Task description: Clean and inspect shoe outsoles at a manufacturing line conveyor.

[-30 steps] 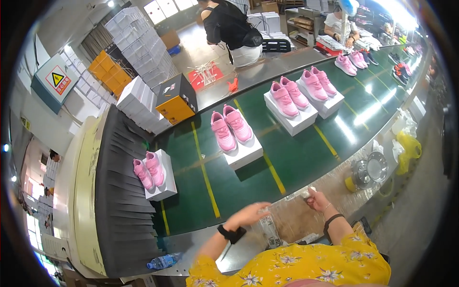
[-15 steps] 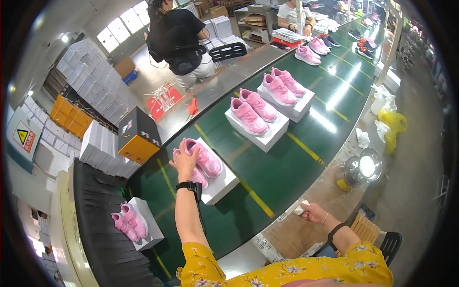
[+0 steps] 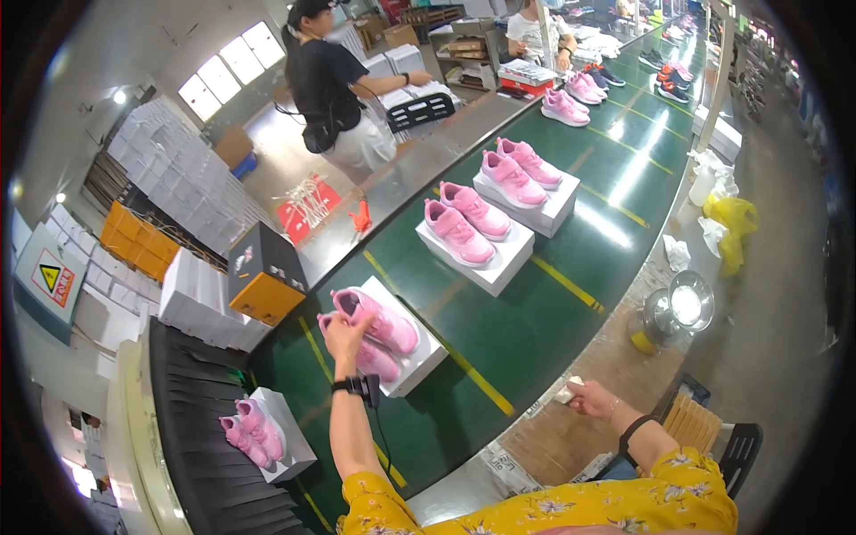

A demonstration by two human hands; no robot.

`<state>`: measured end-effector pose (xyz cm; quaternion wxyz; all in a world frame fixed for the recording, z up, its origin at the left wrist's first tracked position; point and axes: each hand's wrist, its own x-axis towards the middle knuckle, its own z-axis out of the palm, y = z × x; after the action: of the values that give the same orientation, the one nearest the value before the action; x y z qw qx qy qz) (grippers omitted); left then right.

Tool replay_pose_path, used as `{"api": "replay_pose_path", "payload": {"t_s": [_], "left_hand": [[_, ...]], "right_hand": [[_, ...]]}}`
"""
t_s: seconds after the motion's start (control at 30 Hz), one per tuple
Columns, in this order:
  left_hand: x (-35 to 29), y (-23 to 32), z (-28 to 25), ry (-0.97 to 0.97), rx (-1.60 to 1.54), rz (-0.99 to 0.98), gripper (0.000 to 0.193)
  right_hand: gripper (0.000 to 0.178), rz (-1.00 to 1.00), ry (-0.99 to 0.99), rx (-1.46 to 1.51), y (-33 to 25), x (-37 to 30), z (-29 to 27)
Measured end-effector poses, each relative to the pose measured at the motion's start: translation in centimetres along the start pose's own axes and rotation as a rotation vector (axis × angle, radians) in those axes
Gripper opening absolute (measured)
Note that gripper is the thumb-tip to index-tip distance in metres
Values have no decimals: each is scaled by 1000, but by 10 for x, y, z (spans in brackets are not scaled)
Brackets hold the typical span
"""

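On the green conveyor belt (image 3: 499,339), a pair of pink sneakers (image 3: 390,328) rests on a white shoebox (image 3: 419,366). My left hand (image 3: 346,341) is closed at the heel end of the nearer shoe, fingers around its collar; my hand partly hides that shoe. A black strap with a small device circles my left wrist. Near the belt's right edge, my right hand (image 3: 592,399) pinches a crumpled white cloth or tissue (image 3: 569,390) over a brown work surface (image 3: 544,437).
Another sneaker-topped box (image 3: 294,446) stands by black strip curtains (image 3: 192,419) at left. Two more boxed pairs (image 3: 477,254) sit farther up the belt. A metal lidded pot (image 3: 664,316) and yellow plastic bag (image 3: 733,234) lie right. A co-worker (image 3: 330,89) stands across the belt.
My left hand has come down and its spread fingers have closed at the nearer sneaker. My right hand keeps its white piece. The co-worker has turned, one arm reaching out to the right.
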<state>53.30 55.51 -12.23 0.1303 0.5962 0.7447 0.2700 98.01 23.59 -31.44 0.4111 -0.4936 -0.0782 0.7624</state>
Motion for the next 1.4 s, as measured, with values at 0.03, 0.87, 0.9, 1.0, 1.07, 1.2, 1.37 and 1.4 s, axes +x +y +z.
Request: {"api": "replay_pose_path", "payload": {"t_s": [0.03, 0.87, 0.9, 1.0, 1.07, 1.2, 1.37, 1.4], "left_hand": [[-17, 0, -6, 21, -67, 38, 49], [-210, -206, 35, -21, -579, -784, 59], [-213, -245, 22, 36, -527, -741, 58], [-216, -282, 33, 137, -542, -770, 57], [-217, -209, 85, 98, -746, -874, 53], [-227, -218, 63, 198, -465, -562, 40], [-217, -192, 50, 373, -235, -424, 39], [-209, -183, 41, 370, -243, -415, 39]], "right_hand": [[21, -14, -16, 7, 1, -3, -4], [26, -148, 25, 11, 3, 4, -23], [26, -131, -22, 15, 6, 6, -4], [26, -74, -84, 27, 4, 15, 9], [26, -74, 17, 64, -2, 6, -31], [26, -52, -23, 13, -2, 10, -14], [24, -47, -31, -24, -10, 4, -4], [25, -46, -29, -11, -9, 5, -6]]}}
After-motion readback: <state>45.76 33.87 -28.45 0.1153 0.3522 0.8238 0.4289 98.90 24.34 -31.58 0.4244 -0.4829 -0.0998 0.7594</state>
